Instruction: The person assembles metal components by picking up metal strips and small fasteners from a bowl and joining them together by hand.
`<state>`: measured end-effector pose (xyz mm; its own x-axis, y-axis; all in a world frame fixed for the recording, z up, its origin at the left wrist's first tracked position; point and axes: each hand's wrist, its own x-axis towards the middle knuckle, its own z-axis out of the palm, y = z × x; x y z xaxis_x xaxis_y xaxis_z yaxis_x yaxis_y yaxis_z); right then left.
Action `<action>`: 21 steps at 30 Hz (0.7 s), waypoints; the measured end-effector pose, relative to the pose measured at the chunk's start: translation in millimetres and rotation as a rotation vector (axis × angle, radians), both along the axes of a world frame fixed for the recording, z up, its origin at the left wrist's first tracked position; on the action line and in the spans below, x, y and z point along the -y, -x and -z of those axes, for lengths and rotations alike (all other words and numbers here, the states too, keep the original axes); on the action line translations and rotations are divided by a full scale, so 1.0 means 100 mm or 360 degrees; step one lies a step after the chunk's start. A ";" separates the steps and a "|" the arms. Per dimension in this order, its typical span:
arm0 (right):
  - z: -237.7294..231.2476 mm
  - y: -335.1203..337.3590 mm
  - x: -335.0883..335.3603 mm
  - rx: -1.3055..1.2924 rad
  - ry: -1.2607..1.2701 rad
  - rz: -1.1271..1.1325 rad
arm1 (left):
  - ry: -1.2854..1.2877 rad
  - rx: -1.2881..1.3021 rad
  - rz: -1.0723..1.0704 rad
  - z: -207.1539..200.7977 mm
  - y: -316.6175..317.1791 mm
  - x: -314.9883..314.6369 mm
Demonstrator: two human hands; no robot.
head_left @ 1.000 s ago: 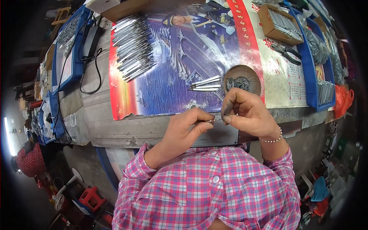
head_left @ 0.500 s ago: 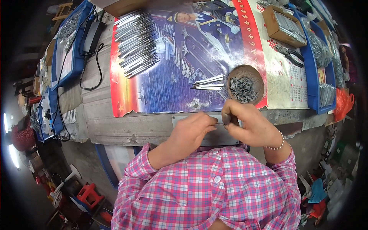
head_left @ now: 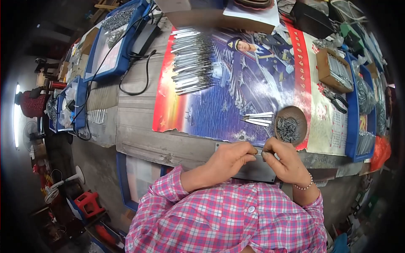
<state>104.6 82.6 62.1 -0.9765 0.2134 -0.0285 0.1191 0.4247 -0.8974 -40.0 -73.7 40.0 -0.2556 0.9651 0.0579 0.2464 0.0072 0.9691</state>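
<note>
Close together at the table's front edge, my left hand and my right hand both have closed fingers. Between the fingertips shows a thin, short metal piece, pinched from both sides; most of it is hidden. Just beyond my right hand stands a round brown bowl holding many small dark metal pins. Several slim silver metal pieces lie side by side left of the bowl. Farther left, slim silver rods with dark ends are stacked in a long pile. A flat metal plate lies under my hands.
A printed poster covers the tabletop. At right are pliers, a cardboard box of metal parts and a blue tray. Black cables and blue trays occupy the left. A cardboard box stands at the back.
My view has shifted, so the table sits further right and lower. The fingers of my right hand have straightened slightly and come into line with the left, the thin piece now showing between them.
</note>
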 end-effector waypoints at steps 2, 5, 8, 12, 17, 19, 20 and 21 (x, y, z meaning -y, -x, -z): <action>-0.02 0.05 0.03 -0.0001 0.0031 0.0024 | 0.0070 0.0058 -0.0009 0.01 0.04 0.03; 0.00 0.12 0.03 0.0228 0.0425 0.0066 | 0.0129 0.0027 0.0054 -0.04 0.24 0.07; 0.08 0.16 0.01 0.0163 0.0621 0.0065 | -0.0210 -0.0515 -0.0282 -0.05 0.65 -0.01; 0.16 0.07 0.03 0.0031 0.0758 0.0369 | -0.0137 -0.0954 -0.0699 0.09 1.38 -0.12; 0.24 -0.08 0.08 0.0183 0.0535 0.0391 | -0.0283 -0.1514 -0.0607 0.32 1.95 -0.34; 0.26 -0.15 0.08 0.0184 0.0491 0.0445 | -0.0286 -0.1676 -0.0524 0.41 2.04 -0.41; 0.27 -0.18 0.08 0.0186 0.0452 0.0486 | -0.0291 -0.1675 -0.0524 0.45 2.07 -0.41; 0.29 -0.21 0.07 0.0189 0.0449 0.0493 | -0.0266 -0.1710 -0.0501 0.47 2.08 -0.42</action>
